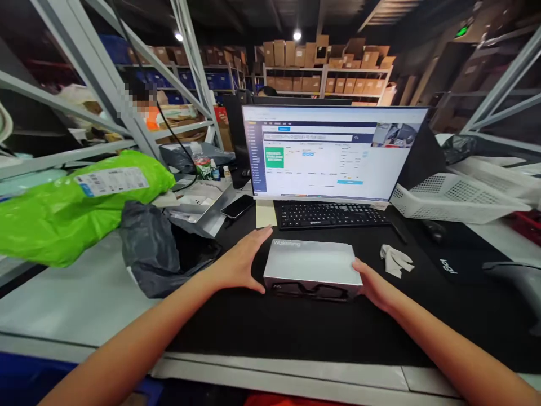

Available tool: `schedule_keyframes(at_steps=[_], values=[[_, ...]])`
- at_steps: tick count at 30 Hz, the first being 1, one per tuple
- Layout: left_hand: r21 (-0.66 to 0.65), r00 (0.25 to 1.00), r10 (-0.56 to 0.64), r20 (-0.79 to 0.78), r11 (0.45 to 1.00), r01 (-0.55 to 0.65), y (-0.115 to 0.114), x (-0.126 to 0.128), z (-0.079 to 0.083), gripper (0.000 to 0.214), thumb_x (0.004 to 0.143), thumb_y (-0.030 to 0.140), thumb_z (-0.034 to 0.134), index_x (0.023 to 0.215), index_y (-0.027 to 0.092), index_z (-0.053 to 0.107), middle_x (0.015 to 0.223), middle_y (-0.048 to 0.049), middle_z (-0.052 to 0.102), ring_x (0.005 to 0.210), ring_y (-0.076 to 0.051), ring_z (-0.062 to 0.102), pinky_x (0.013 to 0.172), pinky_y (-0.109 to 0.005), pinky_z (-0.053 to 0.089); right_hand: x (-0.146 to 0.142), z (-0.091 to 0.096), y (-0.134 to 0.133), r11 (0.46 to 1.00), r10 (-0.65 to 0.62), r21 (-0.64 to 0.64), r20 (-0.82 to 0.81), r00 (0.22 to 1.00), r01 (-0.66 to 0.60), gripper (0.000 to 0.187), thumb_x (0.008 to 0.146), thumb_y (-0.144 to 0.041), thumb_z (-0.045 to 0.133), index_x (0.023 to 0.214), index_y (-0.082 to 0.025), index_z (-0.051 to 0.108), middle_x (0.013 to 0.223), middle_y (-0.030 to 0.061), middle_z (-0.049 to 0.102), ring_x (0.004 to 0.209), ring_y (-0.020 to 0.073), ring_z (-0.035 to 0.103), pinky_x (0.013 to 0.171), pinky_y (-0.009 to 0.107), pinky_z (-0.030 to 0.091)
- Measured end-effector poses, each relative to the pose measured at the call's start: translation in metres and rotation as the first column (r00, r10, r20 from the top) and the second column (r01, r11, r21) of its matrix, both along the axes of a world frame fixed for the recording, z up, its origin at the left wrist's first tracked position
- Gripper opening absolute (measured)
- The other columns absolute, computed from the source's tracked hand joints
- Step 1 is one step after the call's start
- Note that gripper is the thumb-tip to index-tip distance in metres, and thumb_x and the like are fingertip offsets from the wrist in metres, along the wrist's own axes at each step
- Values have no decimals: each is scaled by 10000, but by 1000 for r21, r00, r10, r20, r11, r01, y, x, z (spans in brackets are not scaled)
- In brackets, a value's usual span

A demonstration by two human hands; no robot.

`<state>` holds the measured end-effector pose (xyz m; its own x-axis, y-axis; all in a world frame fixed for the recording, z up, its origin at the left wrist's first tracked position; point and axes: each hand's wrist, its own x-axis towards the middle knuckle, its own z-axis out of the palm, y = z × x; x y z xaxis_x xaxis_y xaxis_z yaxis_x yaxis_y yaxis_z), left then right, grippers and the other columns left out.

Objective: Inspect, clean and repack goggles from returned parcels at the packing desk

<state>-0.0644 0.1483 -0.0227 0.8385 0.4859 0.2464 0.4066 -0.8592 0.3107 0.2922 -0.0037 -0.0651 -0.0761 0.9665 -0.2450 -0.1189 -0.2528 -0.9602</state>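
A flat silver-grey box (pixel 310 264) with lettering on its lid lies on the black desk mat (pixel 296 327) in front of the keyboard (pixel 329 214). My left hand (pixel 240 262) presses against the box's left side, fingers curved round its far corner. Against the right end rests my right hand (pixel 374 285), thumb on the top edge. Both hands grip the box between them. A dark printed panel shows on the box's front face.
A monitor (pixel 333 152) stands behind the keyboard. A grey plastic bag (pixel 156 248) and a green parcel (pixel 80 197) lie at left, a phone (pixel 237 206) beside them. A crumpled white paper (pixel 395 259), a white basket (pixel 448 194) and a scanner (pixel 515 276) sit at right.
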Motion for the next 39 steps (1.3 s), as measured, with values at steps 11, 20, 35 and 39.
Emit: schedule_keyframes(at_steps=[11,20,35,39], values=[[-6,973,-16,230,1000,17,7,17,-54,1219,658,465,902,1529,249,77,1621,-288,183,1533,-408,238,1195,-627,339,-4,27,31,944,139,-299,-15,990,-137,840,953,-770,127,1277,-157,601,895,132,772,666,201,733,560,270,586],[-67,916,31,400,998,-4,11,20,-46,997,615,452,896,1407,241,328,1456,-178,512,1376,-381,506,1209,-633,317,5,21,37,925,74,-379,93,993,-33,718,988,-706,186,1197,-150,588,627,65,681,472,159,665,409,183,494],[-579,857,225,464,809,102,5,22,-45,1051,512,454,931,1370,181,390,1412,-196,533,1377,-414,493,1162,-607,382,17,-7,40,917,5,369,366,931,-150,1216,530,-348,994,1548,-320,330,1552,153,436,1463,358,395,1161,544,403],[-585,863,207,461,802,120,3,22,-42,1036,515,411,933,1366,183,388,1417,-194,525,1384,-407,487,1179,-604,359,21,-10,37,922,-39,370,385,922,-116,1139,508,-342,994,1487,-281,416,1526,166,464,1434,388,431,1109,545,475]])
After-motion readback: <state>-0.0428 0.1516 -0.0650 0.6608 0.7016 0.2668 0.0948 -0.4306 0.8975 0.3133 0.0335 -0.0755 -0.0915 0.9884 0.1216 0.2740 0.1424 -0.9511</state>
